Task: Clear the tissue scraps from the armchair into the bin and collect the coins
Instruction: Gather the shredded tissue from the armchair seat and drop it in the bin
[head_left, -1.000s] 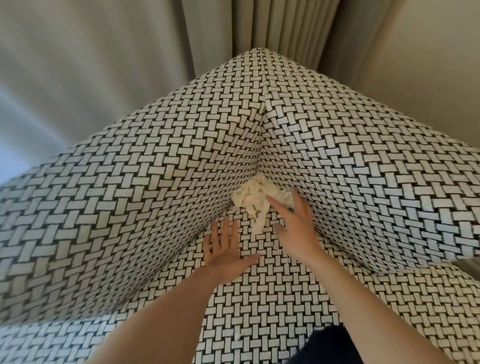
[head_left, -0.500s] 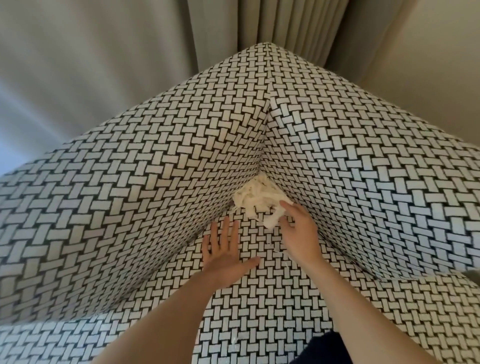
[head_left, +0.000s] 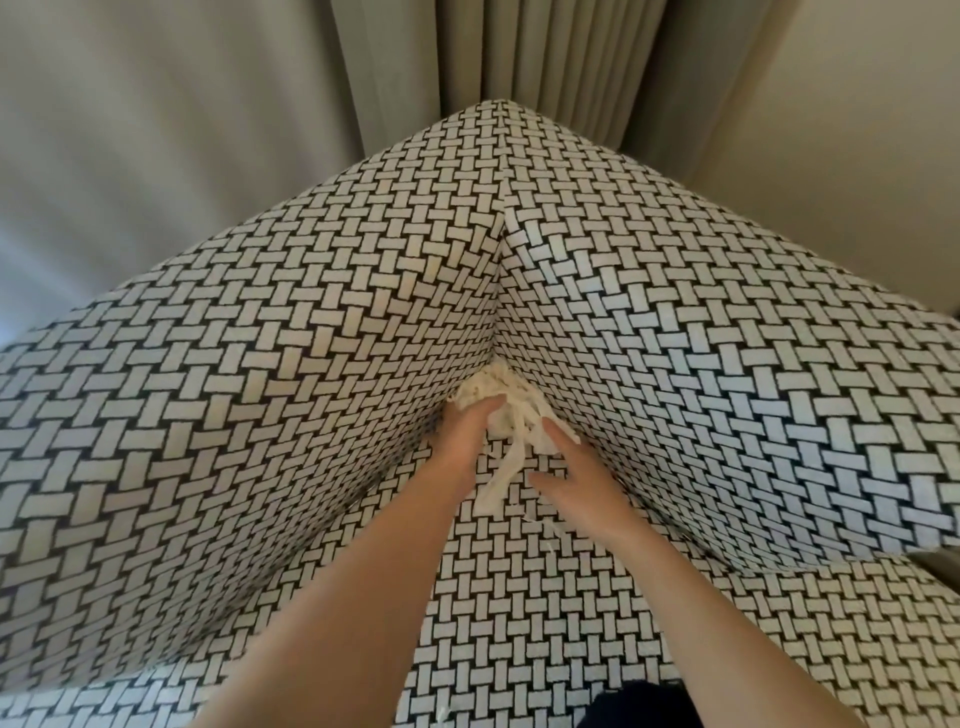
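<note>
tissue scraps (head_left: 501, 402) wedged in armchair (head_left: 311, 364) corner — both hands touching them.

A crumpled wad of cream-white tissue scraps (head_left: 511, 410) sits wedged in the inner corner of the black-and-white basket-weave upholstered armchair (head_left: 291, 395) — bunched against the left fingertips (head_left: 496, 402), one twisted strip trailing down between both hands' fingers.

No readable text, labels or numbers.

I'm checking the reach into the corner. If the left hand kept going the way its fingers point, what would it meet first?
Probably the tissue scraps wedged in the armchair corner; the left hand seems already on them.
</note>
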